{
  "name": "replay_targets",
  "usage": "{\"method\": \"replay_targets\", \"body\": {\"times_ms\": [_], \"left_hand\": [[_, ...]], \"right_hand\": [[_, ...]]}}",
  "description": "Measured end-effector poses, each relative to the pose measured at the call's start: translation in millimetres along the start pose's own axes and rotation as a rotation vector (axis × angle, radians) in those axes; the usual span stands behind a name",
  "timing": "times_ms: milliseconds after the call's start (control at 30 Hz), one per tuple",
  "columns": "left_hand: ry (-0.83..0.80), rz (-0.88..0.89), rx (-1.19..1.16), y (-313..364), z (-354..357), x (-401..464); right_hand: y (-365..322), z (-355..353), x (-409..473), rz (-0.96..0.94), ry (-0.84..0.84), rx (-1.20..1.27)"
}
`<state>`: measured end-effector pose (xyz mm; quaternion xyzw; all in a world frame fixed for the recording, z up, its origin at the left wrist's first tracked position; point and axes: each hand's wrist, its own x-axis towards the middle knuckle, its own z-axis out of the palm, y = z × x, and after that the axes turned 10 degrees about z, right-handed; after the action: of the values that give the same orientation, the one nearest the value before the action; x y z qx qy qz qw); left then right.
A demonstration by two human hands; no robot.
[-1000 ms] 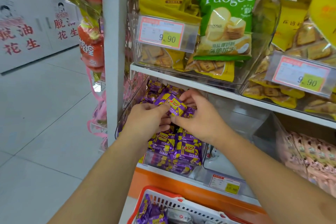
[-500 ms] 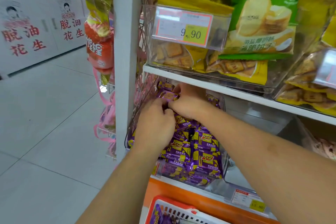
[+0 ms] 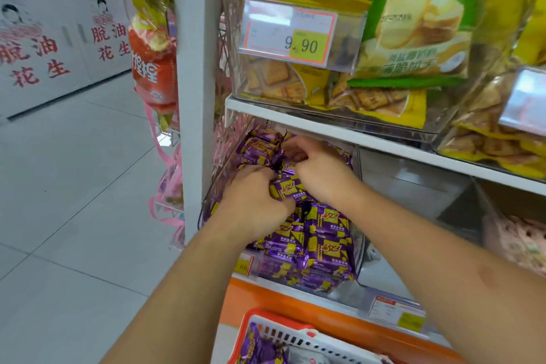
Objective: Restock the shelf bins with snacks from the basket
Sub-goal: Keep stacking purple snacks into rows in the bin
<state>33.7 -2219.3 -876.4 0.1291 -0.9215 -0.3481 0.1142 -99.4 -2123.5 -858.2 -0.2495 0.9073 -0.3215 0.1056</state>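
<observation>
A clear shelf bin [image 3: 359, 248] under the white shelf is piled high with purple-and-yellow snack packs [image 3: 325, 233]. My left hand [image 3: 254, 204] and my right hand [image 3: 322, 171] are both inside it, near the top of the pile. Together they grip one purple snack pack [image 3: 288, 188] lying on the heap. The red basket [image 3: 277, 325] with white slotted walls sits at the bottom edge, with more purple packs [image 3: 260, 349] in it.
Above, clear bins hold yellow cracker bags [image 3: 280, 77] and a green biscuit bag [image 3: 419, 15] behind a 9.90 price tag [image 3: 291, 35]. A white shelf post [image 3: 195, 83] stands left, hung with orange snack bags [image 3: 152, 68]. To the right is a near-empty clear bin [image 3: 413, 186].
Both hands have pushed deeper into the bin and set the purple pack down onto the pile. The camera has moved closer and a little left.
</observation>
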Motion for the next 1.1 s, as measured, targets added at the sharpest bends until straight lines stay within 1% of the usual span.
{"method": "replay_targets", "body": {"times_ms": [67,133,200,267,367,500,600,667,733,833,900,967,1000,1100], "left_hand": [[-0.004,0.035,0.094,-0.7,-3.8,-5.4],[0.048,0.070,0.120,-0.4,-5.7,-10.0],[0.082,0.098,0.079,3.0,-7.6,-13.2],[0.065,0.094,0.005,7.3,-8.5,-15.6],[0.081,0.078,-0.050,10.4,-6.0,-17.4],[0.130,0.050,-0.094,11.7,-1.3,-11.8],[0.146,0.045,-0.151,6.2,3.7,-0.5],[0.159,0.057,-0.174,4.2,8.2,6.0],[0.200,0.091,-0.095,4.1,8.7,13.4],[0.305,0.166,0.115,0.9,1.7,28.0],[0.242,0.197,0.164,-3.5,2.1,35.1],[0.119,0.172,0.179,-5.2,8.2,38.1],[0.084,0.158,0.206,-5.6,11.9,39.6],[0.034,0.135,0.262,-4.2,16.4,45.5]], "right_hand": [[8.5,-8.3,-20.7,-0.052,-0.040,-0.075],[15.7,-14.1,-38.3,-0.122,-0.068,-0.164],[23.0,-17.7,-50.7,-0.187,-0.065,-0.222],[29.1,-21.3,-59.2,-0.219,-0.029,-0.259],[32.9,-25.9,-64.5,-0.220,0.051,-0.312],[29.6,-26.1,-57.6,-0.194,0.080,-0.272],[27.7,-21.3,-48.4,-0.227,0.105,-0.328],[28.8,-18.0,-39.7,-0.218,0.158,-0.350],[30.5,-15.7,-29.3,-0.172,0.233,-0.345],[28.9,-12.7,-13.6,-0.097,0.295,-0.363],[26.6,-9.8,-5.3,-0.089,0.308,-0.415],[23.4,-6.0,0.3,-0.098,0.325,-0.475],[22.1,-3.6,1.9,-0.111,0.326,-0.491],[22.2,3.6,4.1,-0.160,0.292,-0.470]]}}
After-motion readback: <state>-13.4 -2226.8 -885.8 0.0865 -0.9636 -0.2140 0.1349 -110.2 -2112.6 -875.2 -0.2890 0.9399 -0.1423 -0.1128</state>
